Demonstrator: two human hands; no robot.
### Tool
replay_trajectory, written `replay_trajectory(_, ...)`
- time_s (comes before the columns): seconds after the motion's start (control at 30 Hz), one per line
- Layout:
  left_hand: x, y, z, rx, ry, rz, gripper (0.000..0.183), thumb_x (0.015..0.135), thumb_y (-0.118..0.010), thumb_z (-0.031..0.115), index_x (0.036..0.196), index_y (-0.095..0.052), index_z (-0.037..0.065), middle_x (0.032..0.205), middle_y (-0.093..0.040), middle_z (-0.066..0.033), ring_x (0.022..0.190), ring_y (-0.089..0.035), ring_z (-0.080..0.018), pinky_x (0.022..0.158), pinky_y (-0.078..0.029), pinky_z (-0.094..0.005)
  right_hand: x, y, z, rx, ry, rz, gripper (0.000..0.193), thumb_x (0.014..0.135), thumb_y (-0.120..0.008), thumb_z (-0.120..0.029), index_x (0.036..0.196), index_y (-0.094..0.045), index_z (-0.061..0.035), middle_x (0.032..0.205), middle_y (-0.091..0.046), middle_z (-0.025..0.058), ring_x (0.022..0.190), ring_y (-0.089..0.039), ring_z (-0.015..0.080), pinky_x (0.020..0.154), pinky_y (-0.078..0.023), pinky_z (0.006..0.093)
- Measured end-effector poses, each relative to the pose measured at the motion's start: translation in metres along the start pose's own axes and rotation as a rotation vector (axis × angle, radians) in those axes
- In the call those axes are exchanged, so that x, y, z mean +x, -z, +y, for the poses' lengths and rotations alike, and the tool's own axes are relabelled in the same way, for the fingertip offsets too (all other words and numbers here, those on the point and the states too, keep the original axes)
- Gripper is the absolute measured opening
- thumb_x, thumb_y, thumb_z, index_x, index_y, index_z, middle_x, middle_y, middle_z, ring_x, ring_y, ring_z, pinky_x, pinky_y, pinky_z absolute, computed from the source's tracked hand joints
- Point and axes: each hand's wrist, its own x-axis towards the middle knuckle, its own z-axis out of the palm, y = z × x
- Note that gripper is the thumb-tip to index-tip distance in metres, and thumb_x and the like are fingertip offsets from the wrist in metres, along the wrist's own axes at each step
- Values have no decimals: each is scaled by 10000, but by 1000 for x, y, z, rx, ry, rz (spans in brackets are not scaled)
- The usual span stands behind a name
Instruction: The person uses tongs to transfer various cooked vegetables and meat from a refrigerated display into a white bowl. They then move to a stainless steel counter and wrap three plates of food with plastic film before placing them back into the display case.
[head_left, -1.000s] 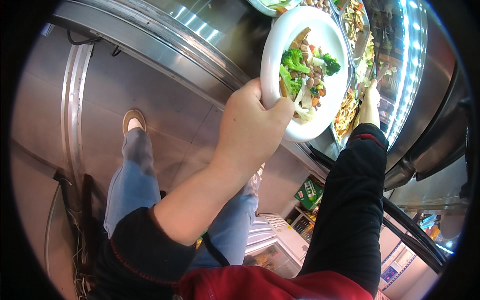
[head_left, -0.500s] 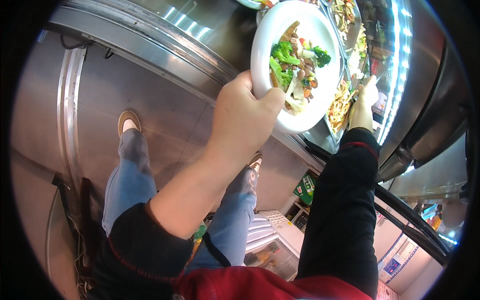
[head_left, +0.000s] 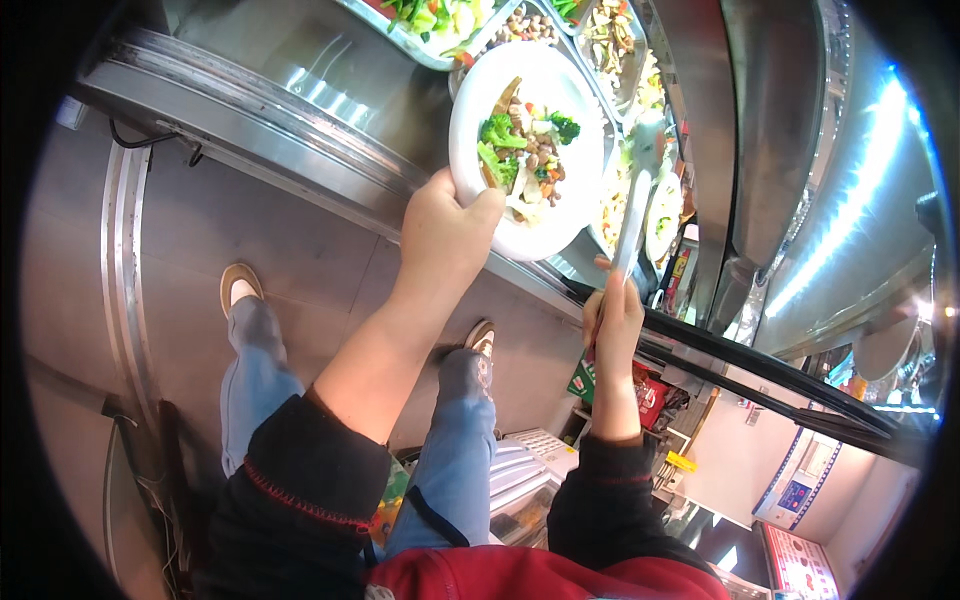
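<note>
Plainly, a food-laden white plate (head_left: 585,165), upper centre — and a long utensil (head_left: 632,225).
The left hand (head_left: 445,230) grips the plate's rim, thumb on top; right of centre, the right hand (head_left: 614,312) curls around the utensil's handle — near food trays (head_left: 425,58).

Food (head_left: 541,160) lay on the plate (head_left: 462,150) just before the left hand (head_left: 445,225); a utensil (head_left: 632,225) extended ahead of the right hand (head_left: 613,320), with a tray (head_left: 418,52) beyond the plate.
</note>
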Motion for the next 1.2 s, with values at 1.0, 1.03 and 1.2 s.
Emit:
replay_trajectory(1.0, -5, -2, 13, -145, 57, 2, 280, 737, -585, 142, 926, -616, -63, 820, -663, -142, 745, -638, -184, 704, -490, -314, 230, 50, -3, 118, -64, 249, 312, 808, -687, -313, 901, -547, -49, 642, -521, 57, 456, -498, 150, 396, -402, 261)
replay_trajectory(1.03, -6, -2, 14, -151, 20, 10, 281, 736, -587, 145, 927, -618, -59, 813, -664, -143, 739, -640, -187, 701, -491, -315, 255, 55, -2, 188, -114, 239, 351, 795, -706, -336, 902, -535, -49, 626, -504, 59, 448, -492, 157, 383, -401, 270)
replay_trajectory(1.2, -6, 9, 21, -38, 55, -20, 278, 740, -589, 150, 926, -619, -54, 799, -664, -136, 726, -637, -173, 686, -490, -304, 324, 70, 26, -29, -117, 362, 426, 750, -723, -461, 792, -553, -73, 560, -489, 32, 409, -450, 131, 360, -358, 267)
